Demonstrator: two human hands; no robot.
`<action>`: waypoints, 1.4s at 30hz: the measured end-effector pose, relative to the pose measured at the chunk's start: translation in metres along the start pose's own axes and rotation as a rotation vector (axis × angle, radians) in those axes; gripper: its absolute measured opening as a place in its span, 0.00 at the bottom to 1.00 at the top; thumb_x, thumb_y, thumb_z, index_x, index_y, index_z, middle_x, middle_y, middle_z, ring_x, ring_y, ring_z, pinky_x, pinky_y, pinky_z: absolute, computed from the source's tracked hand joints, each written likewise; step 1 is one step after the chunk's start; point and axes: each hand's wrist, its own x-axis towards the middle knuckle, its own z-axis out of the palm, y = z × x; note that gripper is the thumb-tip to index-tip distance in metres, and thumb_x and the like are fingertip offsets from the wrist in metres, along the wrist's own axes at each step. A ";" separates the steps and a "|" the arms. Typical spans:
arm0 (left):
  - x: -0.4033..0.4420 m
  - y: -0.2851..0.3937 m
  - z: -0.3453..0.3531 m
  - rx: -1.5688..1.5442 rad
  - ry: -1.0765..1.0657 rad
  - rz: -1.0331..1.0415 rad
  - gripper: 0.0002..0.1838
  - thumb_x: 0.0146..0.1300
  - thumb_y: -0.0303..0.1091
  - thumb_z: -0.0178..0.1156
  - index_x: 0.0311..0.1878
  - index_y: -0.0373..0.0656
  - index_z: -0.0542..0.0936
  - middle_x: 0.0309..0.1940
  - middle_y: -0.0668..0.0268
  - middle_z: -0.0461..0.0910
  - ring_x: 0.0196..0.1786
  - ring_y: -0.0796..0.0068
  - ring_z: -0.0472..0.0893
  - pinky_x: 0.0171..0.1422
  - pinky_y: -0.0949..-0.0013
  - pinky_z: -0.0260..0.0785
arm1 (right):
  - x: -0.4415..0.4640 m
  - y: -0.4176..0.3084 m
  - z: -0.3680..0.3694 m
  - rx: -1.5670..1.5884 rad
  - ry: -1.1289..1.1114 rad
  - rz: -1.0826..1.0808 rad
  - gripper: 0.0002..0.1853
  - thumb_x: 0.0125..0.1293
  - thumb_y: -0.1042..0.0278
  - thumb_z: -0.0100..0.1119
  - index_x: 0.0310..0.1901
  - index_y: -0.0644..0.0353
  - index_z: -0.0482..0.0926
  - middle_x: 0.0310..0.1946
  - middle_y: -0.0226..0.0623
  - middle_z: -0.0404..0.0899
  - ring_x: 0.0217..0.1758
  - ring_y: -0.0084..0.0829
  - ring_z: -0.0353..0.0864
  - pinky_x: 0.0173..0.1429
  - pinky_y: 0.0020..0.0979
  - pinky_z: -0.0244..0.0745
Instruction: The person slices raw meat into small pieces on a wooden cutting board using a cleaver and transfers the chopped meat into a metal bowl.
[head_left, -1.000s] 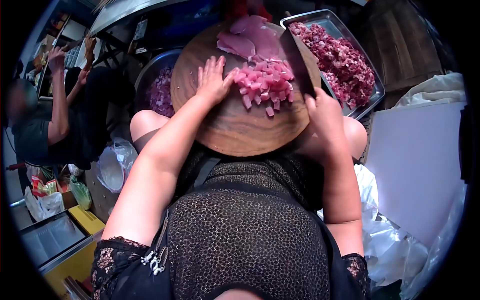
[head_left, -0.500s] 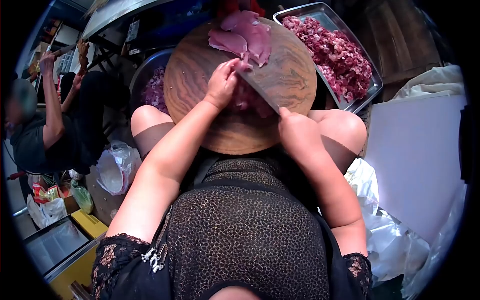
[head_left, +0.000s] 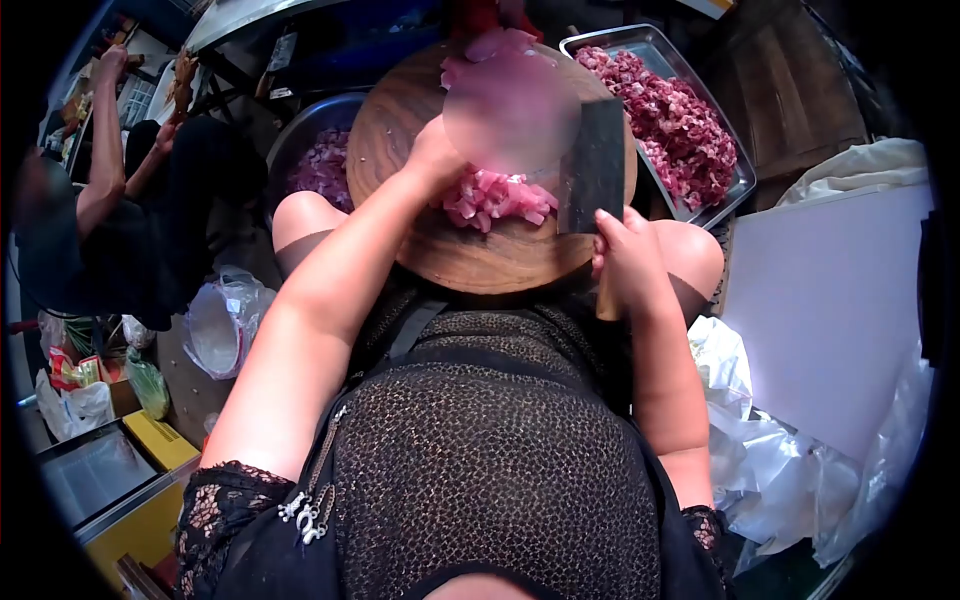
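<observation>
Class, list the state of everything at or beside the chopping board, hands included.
Cleaver: held
Right hand: closed on cleaver
Left hand: partly blurred, grip unclear
Diced meat: cut, heaped
Meat slices: partly blurred
Chopping board: partly covered
Metal tray: partly filled
Basin: holding cut meat

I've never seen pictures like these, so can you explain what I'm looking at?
There's no machine: these are a person's bare hands, seen from a camera worn on the head, looking forward and down. The right hand grips a broad, dark-bladed cleaver. The left hand is over a round brown wooden board; a blur hides its fingers, so I can't tell whether it holds anything. Small pink meat pieces lie on the board. Beside it, a rectangular silver metal tray holds chopped red meat.
</observation>
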 end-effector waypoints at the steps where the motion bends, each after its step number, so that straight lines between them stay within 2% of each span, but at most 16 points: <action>1: 0.016 0.001 0.005 0.015 -0.093 0.033 0.22 0.65 0.41 0.60 0.59 0.40 0.80 0.59 0.55 0.78 0.61 0.57 0.78 0.66 0.61 0.70 | -0.004 0.006 0.001 0.054 0.034 0.051 0.08 0.74 0.63 0.53 0.38 0.55 0.70 0.20 0.26 0.70 0.16 0.23 0.71 0.19 0.30 0.71; 10: 0.064 0.021 0.001 0.568 -0.444 -0.077 0.17 0.59 0.45 0.63 0.52 0.59 0.86 0.50 0.62 0.82 0.57 0.56 0.79 0.60 0.57 0.73 | -0.030 0.062 0.024 0.201 0.061 0.236 0.09 0.75 0.60 0.54 0.43 0.54 0.67 0.23 0.26 0.70 0.19 0.23 0.71 0.23 0.32 0.74; 14: 0.038 -0.044 -0.015 0.346 -0.326 -0.055 0.17 0.59 0.42 0.60 0.49 0.49 0.87 0.52 0.56 0.82 0.58 0.55 0.79 0.64 0.57 0.71 | -0.018 0.060 0.031 0.147 -0.068 0.235 0.10 0.74 0.60 0.55 0.41 0.53 0.66 0.22 0.26 0.70 0.19 0.23 0.72 0.23 0.32 0.74; 15: 0.023 -0.063 -0.010 0.071 -0.281 0.022 0.17 0.62 0.43 0.58 0.49 0.45 0.86 0.54 0.55 0.82 0.59 0.55 0.79 0.66 0.58 0.70 | -0.011 0.060 0.037 0.143 -0.091 0.238 0.10 0.75 0.61 0.55 0.41 0.54 0.66 0.22 0.26 0.70 0.18 0.23 0.72 0.23 0.32 0.75; 16: 0.011 -0.064 -0.012 -0.205 -0.229 0.098 0.18 0.65 0.43 0.57 0.49 0.41 0.85 0.55 0.53 0.81 0.61 0.56 0.78 0.67 0.60 0.68 | -0.006 0.060 0.045 0.135 -0.100 0.241 0.10 0.75 0.61 0.55 0.41 0.54 0.66 0.22 0.26 0.70 0.18 0.23 0.72 0.23 0.32 0.75; 18: -0.024 -0.046 -0.003 -0.215 -0.053 0.094 0.20 0.70 0.44 0.53 0.50 0.38 0.84 0.58 0.51 0.80 0.64 0.56 0.77 0.71 0.61 0.65 | 0.004 0.059 0.066 0.168 -0.116 0.201 0.09 0.75 0.62 0.54 0.41 0.54 0.65 0.22 0.27 0.70 0.18 0.24 0.72 0.23 0.33 0.75; 20: -0.050 -0.021 0.008 -0.288 0.121 -0.003 0.28 0.66 0.52 0.60 0.56 0.36 0.80 0.59 0.52 0.78 0.66 0.56 0.74 0.72 0.59 0.64 | 0.010 0.055 0.087 0.154 -0.170 0.204 0.08 0.75 0.64 0.53 0.41 0.55 0.65 0.22 0.28 0.70 0.18 0.24 0.72 0.23 0.34 0.76; 22: -0.071 0.007 0.013 -0.325 0.368 -0.020 0.34 0.58 0.48 0.70 0.62 0.36 0.74 0.59 0.49 0.76 0.66 0.56 0.73 0.72 0.60 0.64 | 0.014 0.049 0.112 0.117 -0.182 0.245 0.07 0.75 0.65 0.53 0.42 0.56 0.66 0.21 0.28 0.69 0.16 0.24 0.71 0.21 0.34 0.75; 24: -0.078 0.008 0.011 -0.324 0.461 -0.053 0.35 0.60 0.41 0.71 0.66 0.36 0.68 0.56 0.51 0.78 0.59 0.61 0.79 0.65 0.61 0.72 | 0.022 0.035 0.137 0.041 -0.235 0.209 0.06 0.74 0.66 0.53 0.41 0.56 0.67 0.20 0.29 0.70 0.16 0.25 0.71 0.20 0.34 0.74; 27: -0.061 -0.032 0.002 -0.845 0.493 -0.185 0.33 0.64 0.38 0.68 0.67 0.36 0.66 0.49 0.55 0.81 0.45 0.71 0.82 0.49 0.68 0.77 | 0.030 0.004 0.171 -0.104 -0.308 0.121 0.09 0.71 0.66 0.56 0.35 0.59 0.70 0.19 0.31 0.71 0.16 0.28 0.73 0.19 0.34 0.74; 29: -0.044 -0.057 -0.029 -1.011 0.544 -0.139 0.30 0.66 0.36 0.65 0.67 0.36 0.67 0.45 0.57 0.83 0.38 0.77 0.83 0.40 0.72 0.80 | 0.040 -0.021 0.196 -0.238 -0.392 0.012 0.11 0.69 0.64 0.59 0.33 0.60 0.71 0.20 0.33 0.73 0.16 0.28 0.73 0.20 0.35 0.75; 32: -0.038 -0.044 -0.128 -1.132 0.457 -0.144 0.22 0.71 0.42 0.59 0.61 0.37 0.76 0.46 0.60 0.83 0.41 0.77 0.85 0.43 0.70 0.81 | 0.046 -0.060 0.244 -0.335 -0.413 -0.207 0.09 0.63 0.67 0.57 0.35 0.67 0.78 0.19 0.40 0.79 0.21 0.32 0.82 0.26 0.35 0.79; 36: -0.046 -0.064 -0.202 -1.116 0.583 -0.376 0.24 0.73 0.50 0.53 0.59 0.40 0.76 0.48 0.59 0.84 0.41 0.66 0.87 0.48 0.62 0.82 | 0.044 -0.109 0.295 -0.554 -0.434 -0.385 0.13 0.61 0.69 0.55 0.43 0.69 0.80 0.21 0.40 0.81 0.23 0.29 0.83 0.34 0.33 0.80; 38: -0.054 -0.134 -0.210 -1.037 0.622 -0.405 0.29 0.71 0.55 0.54 0.61 0.38 0.73 0.47 0.57 0.84 0.38 0.61 0.87 0.50 0.57 0.82 | 0.046 -0.113 0.307 -0.498 -0.413 -0.501 0.15 0.62 0.68 0.55 0.46 0.69 0.79 0.23 0.40 0.82 0.24 0.27 0.83 0.33 0.31 0.80; 40: -0.053 -0.122 -0.216 -1.176 1.002 -0.822 0.40 0.67 0.60 0.57 0.68 0.34 0.66 0.60 0.50 0.77 0.49 0.56 0.85 0.55 0.53 0.79 | 0.050 -0.114 0.310 -0.349 -0.381 -0.482 0.08 0.66 0.72 0.57 0.43 0.66 0.77 0.22 0.34 0.77 0.22 0.25 0.78 0.28 0.29 0.77; 42: -0.054 -0.130 -0.218 -1.121 1.178 -0.785 0.54 0.62 0.64 0.61 0.77 0.33 0.52 0.79 0.51 0.48 0.78 0.53 0.57 0.73 0.44 0.62 | 0.057 -0.110 0.293 -0.165 -0.489 -0.476 0.07 0.66 0.73 0.57 0.44 0.63 0.77 0.24 0.31 0.75 0.22 0.23 0.76 0.28 0.28 0.75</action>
